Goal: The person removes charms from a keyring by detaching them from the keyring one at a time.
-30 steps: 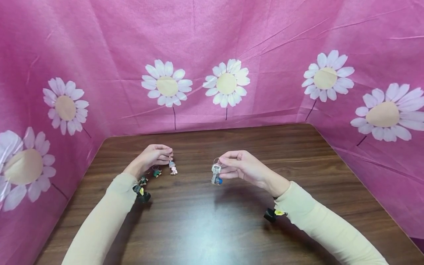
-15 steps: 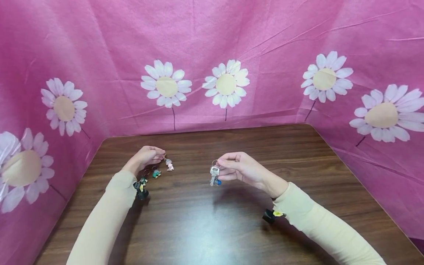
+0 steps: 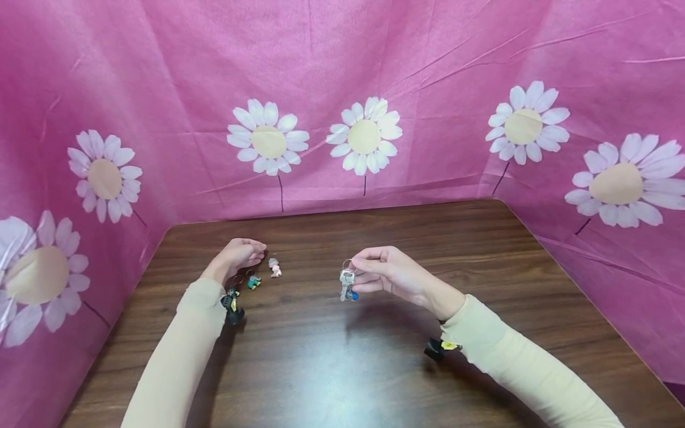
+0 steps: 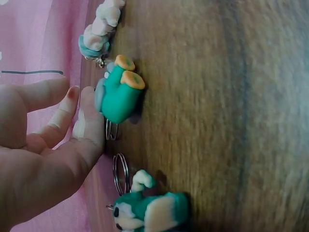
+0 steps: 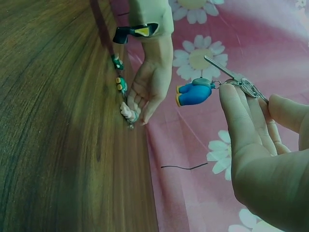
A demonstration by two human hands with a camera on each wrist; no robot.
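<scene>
Between thumb and fingers, my right hand pinches a key ring above the table. From it hang a silver key and a small blue figure charm with yellow feet. My left hand is over the left part of the table, its fingers relaxed and holding nothing. Just right of its fingertips lies a pink figure keychain with a grey-blue top. A green keychain with orange feet lies nearer me, close to that hand. Another green keychain with a cream belly lies beside the left wrist.
The brown wooden table has a pink cloth with daisies standing round its back and sides. A black wrist camera sits under the right wrist, low over the table; another black one is under the left.
My left hand has moved left and set the pink keychain down, letting go of it. My right hand has shifted slightly left and keeps its hold on the key ring.
</scene>
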